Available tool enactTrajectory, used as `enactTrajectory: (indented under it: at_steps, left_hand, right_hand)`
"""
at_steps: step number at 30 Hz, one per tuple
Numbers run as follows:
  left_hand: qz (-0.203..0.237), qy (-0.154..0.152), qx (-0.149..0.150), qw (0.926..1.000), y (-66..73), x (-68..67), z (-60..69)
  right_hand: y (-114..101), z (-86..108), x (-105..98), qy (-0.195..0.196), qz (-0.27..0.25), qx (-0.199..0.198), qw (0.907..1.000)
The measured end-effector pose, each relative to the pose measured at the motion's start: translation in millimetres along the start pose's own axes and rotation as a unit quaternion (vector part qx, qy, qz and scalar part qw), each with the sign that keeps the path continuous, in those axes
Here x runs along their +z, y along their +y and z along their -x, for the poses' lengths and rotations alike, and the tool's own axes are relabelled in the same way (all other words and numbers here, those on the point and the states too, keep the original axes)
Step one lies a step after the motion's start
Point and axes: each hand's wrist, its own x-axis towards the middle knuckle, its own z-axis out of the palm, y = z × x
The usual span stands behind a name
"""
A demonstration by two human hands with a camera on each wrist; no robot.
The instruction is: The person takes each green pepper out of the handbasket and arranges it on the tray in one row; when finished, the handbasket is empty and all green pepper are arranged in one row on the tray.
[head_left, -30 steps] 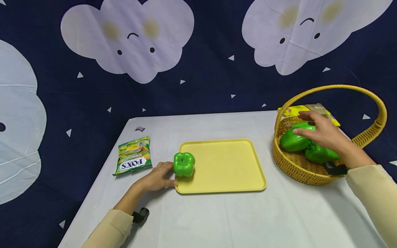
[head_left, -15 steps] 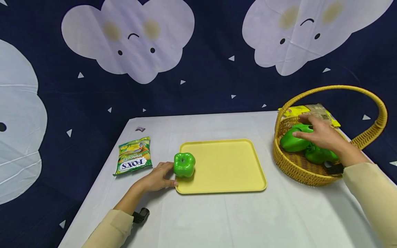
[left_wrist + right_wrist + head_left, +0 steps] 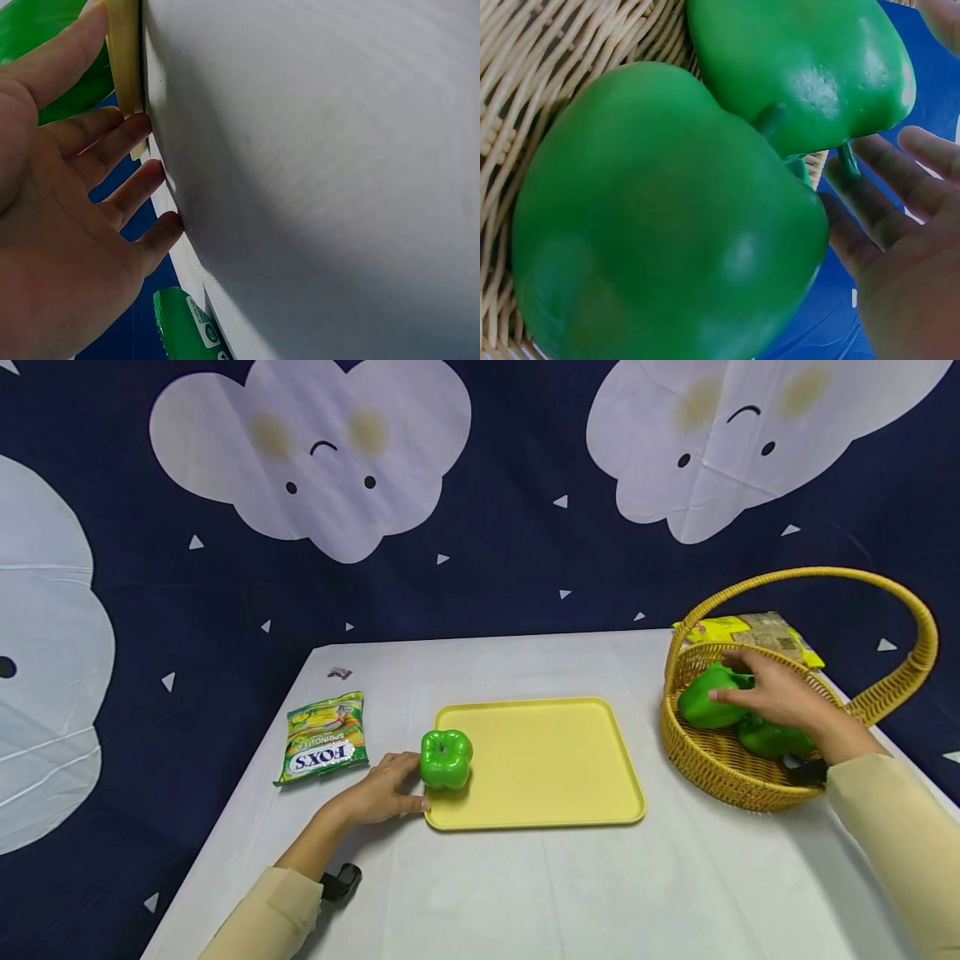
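Note:
A yellow tray [image 3: 555,764] lies mid-table with a green bell pepper [image 3: 446,760] standing at its left end. Beside that pepper, my left hand [image 3: 386,789] touches the tray's left edge with its thumb and fingertips, fingers loosely extended. On the right is a wicker basket [image 3: 697,768] with a tall handle. Inside it lie two larger green peppers, one at the back left [image 3: 705,697] and one nearer [image 3: 772,737]. My right hand [image 3: 780,693] is spread over them, fingers beside the rear pepper [image 3: 802,67] in the right wrist view; contact is unclear.
A green FOX'S candy bag [image 3: 324,737] lies left of the tray, with a small purple wrapper [image 3: 339,672] behind it. Behind the basket lies a yellow packet [image 3: 765,631]. The basket handle [image 3: 802,571] arches above my right hand. A dark cloud-patterned cloth [image 3: 510,552] hangs at the back.
My right hand has lowered slightly into the basket and its thumb has come nearer the rear pepper. The left hand, tray and pepper on it have stayed put.

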Motion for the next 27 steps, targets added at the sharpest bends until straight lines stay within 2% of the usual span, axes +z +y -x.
enactTrajectory:
  at_steps: [8, 15, 27]
  left_hand:
    - [-0.002, 0.001, 0.0, 1.0, -0.9, 0.2, -0.3]
    - [-0.015, 0.009, 0.025, 0.9995, -1.3, -0.7, -0.1]
    - [-0.011, 0.004, 0.014, 0.9998, -1.4, 0.0, -0.5]
  right_hand:
    - [3.5, 1.2, 3.9, 0.005, 0.02, -0.015, 0.9997]
    - [5.9, -0.5, 4.4, 0.0, 0.031, -0.012, 0.9995]
    - [9.7, -1.4, 8.2, -0.001, 0.051, -0.048, 0.9976]
